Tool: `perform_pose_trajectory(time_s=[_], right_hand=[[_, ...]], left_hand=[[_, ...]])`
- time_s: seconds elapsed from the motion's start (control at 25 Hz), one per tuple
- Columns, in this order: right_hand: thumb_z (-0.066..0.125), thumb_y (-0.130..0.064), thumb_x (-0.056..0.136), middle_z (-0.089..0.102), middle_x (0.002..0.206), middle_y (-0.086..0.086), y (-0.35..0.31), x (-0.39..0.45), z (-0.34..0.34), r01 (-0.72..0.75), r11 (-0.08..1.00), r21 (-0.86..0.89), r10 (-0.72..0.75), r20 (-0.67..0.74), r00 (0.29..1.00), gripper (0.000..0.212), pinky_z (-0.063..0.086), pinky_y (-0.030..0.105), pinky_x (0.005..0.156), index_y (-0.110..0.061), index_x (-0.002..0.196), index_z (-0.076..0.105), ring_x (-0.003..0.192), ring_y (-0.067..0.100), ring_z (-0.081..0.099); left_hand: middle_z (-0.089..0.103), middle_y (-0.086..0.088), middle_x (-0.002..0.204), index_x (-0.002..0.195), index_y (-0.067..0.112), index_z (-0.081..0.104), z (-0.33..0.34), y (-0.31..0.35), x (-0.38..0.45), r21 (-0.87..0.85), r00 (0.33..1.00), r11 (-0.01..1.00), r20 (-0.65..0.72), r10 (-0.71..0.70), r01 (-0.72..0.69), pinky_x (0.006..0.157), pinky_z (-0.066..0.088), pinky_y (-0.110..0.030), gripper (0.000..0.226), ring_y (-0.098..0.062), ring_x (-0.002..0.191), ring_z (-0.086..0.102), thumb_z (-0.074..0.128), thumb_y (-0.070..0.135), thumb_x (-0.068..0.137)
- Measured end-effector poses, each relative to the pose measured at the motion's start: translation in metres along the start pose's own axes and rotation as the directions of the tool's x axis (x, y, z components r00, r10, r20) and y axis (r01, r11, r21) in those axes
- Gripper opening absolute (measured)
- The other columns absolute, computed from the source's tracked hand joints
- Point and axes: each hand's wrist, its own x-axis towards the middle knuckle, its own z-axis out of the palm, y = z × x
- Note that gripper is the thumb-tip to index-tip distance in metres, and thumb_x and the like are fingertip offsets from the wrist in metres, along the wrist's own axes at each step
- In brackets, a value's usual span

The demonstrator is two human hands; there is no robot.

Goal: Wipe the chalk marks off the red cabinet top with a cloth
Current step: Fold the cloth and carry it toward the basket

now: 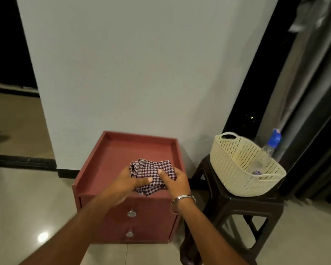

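A small red cabinet [111, 169] with a raised rim and two drawers stands against the white wall. A checked purple-and-white cloth [153, 170], bunched and folded, lies on the near right part of its top. My left hand [131, 181] grips the cloth's left side with the thumb pressed on top. My right hand [175, 180], a metal bangle on its wrist, holds the cloth's right side. The bare part of the top shows no chalk marks that I can make out.
A dark plastic stool [237, 205] stands right of the cabinet and carries a cream perforated basket [235, 169] with a clear bottle with a blue cap [271, 144] leaning in it. Dark curtains hang at the far right. Glossy tiled floor surrounds everything.
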Motion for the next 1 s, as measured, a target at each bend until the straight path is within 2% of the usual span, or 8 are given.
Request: perform_pose_trajectory(time_s=[0.12, 0.24, 0.44, 0.52, 0.64, 0.8, 0.88, 1.0], right_hand=[[0.073, -0.030, 0.081, 0.073, 0.089, 0.003, -0.042, 0.007, -0.020, 0.029, 0.999, -0.029, -0.029, -0.017, 0.999, 0.021, 0.060, 0.043, 0.078, -0.014, 0.093, 0.069, 0.084, 0.020, 0.071], [0.072, -0.033, 0.082, 0.074, 0.095, 0.008, -0.080, 0.022, -0.039, 0.033, 0.998, -0.062, -0.036, -0.058, 0.998, 0.030, 0.060, 0.041, 0.079, -0.008, 0.098, 0.070, 0.088, 0.024, 0.071], [0.072, -0.033, 0.081, 0.073, 0.098, 0.011, -0.111, 0.062, -0.070, 0.006, 0.993, -0.121, -0.020, -0.110, 0.994, 0.032, 0.059, 0.045, 0.082, -0.007, 0.099, 0.069, 0.090, 0.025, 0.070], [0.072, -0.032, 0.081, 0.073, 0.099, 0.014, -0.114, 0.096, -0.083, -0.013, 0.990, -0.142, -0.004, -0.120, 0.993, 0.034, 0.060, 0.041, 0.076, -0.004, 0.101, 0.069, 0.088, 0.026, 0.070], [0.072, -0.031, 0.082, 0.073, 0.099, 0.015, -0.117, 0.164, -0.107, -0.034, 0.982, -0.185, 0.009, -0.133, 0.991, 0.036, 0.057, 0.023, 0.054, -0.003, 0.104, 0.068, 0.078, 0.022, 0.070], [0.072, -0.029, 0.082, 0.070, 0.106, 0.015, -0.132, 0.229, -0.147, -0.136, 0.969, -0.207, 0.104, -0.157, 0.982, 0.039, 0.059, 0.030, 0.064, -0.003, 0.109, 0.065, 0.090, 0.026, 0.069], [0.072, -0.030, 0.082, 0.067, 0.112, 0.014, -0.143, 0.254, -0.169, -0.208, 0.949, -0.235, 0.172, -0.165, 0.971, 0.042, 0.060, 0.035, 0.072, -0.004, 0.114, 0.063, 0.098, 0.029, 0.066], [0.069, -0.029, 0.084, 0.064, 0.121, 0.013, -0.162, 0.287, -0.207, -0.306, 0.902, -0.304, 0.272, -0.150, 0.951, 0.047, 0.059, 0.033, 0.070, -0.005, 0.123, 0.058, 0.104, 0.032, 0.064]], left_hand=[[0.072, -0.016, 0.108, 0.115, 0.005, 0.061, 0.020, 0.042, 0.002, 0.059, 0.999, 0.997, -0.014, 0.052, -0.051, 0.085, 0.057, -0.045, 0.046, -0.030, 0.097, 0.071, 0.077, 0.001, 0.072], [0.070, -0.015, 0.112, 0.120, 0.006, 0.058, 0.041, 0.077, 0.010, 0.095, 0.992, 0.990, -0.060, 0.112, -0.106, 0.090, 0.055, -0.051, 0.047, -0.032, 0.100, 0.069, 0.078, 0.008, 0.077], [0.068, -0.012, 0.114, 0.124, 0.009, 0.054, 0.074, 0.108, 0.048, 0.149, 0.980, 0.978, -0.109, 0.166, -0.149, 0.081, 0.059, -0.050, 0.052, -0.028, 0.097, 0.069, 0.078, 0.016, 0.079], [0.066, -0.011, 0.114, 0.124, 0.009, 0.054, 0.086, 0.114, 0.083, 0.167, 0.974, 0.974, -0.137, 0.179, -0.155, 0.074, 0.061, -0.045, 0.051, -0.027, 0.096, 0.068, 0.078, 0.017, 0.079], [0.067, -0.009, 0.113, 0.122, 0.011, 0.055, 0.106, 0.125, 0.153, 0.211, 0.970, 0.962, -0.135, 0.204, -0.173, 0.071, 0.062, -0.041, 0.049, -0.024, 0.093, 0.068, 0.078, 0.020, 0.080], [0.066, -0.009, 0.116, 0.123, 0.012, 0.054, 0.144, 0.143, 0.219, 0.174, 0.981, 0.977, -0.121, 0.148, -0.126, 0.070, 0.061, -0.040, 0.048, -0.024, 0.094, 0.068, 0.077, 0.020, 0.081], [0.064, -0.010, 0.121, 0.128, 0.011, 0.051, 0.163, 0.156, 0.245, 0.190, 0.991, 0.980, -0.103, 0.080, -0.060, 0.081, 0.059, -0.045, 0.053, -0.027, 0.102, 0.065, 0.075, 0.019, 0.082], [0.060, -0.010, 0.127, 0.134, 0.010, 0.047, 0.195, 0.177, 0.278, 0.216, 0.996, 0.974, -0.072, -0.050, 0.064, 0.094, 0.053, -0.050, 0.056, -0.030, 0.111, 0.061, 0.072, 0.016, 0.085]])
